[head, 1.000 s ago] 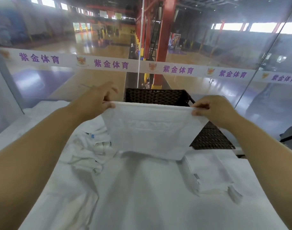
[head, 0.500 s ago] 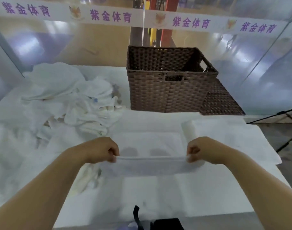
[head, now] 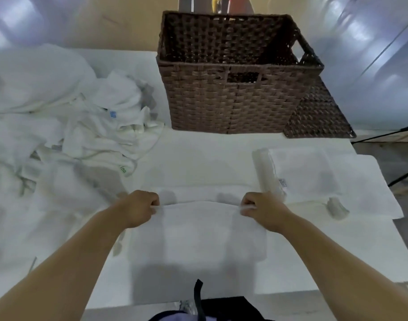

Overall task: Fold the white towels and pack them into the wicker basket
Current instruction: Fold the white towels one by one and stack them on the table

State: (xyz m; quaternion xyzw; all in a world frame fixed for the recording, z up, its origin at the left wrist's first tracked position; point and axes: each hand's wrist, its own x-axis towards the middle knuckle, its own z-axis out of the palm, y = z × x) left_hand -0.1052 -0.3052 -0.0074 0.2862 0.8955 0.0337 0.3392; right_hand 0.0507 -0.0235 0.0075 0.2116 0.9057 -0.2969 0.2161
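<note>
— So, where is the white towel lying?
— At six o'clock on the table. The left hand and right hand are each pinching a far corner of it, fingers curled.
— And the wicker basket?
— Standing at twelve o'clock, showing only woven inner walls; the near wall is hiding its floor. A folded towel is resting at two o'clock, and crumpled towels are piling at ten.

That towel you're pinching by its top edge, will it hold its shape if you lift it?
Probably not: the towel drapes limply from the left hand and right hand, so it looks floppy. It seems light, since a pinch holds it. The folded towel lies flat, so folding first should help it travel.
</note>
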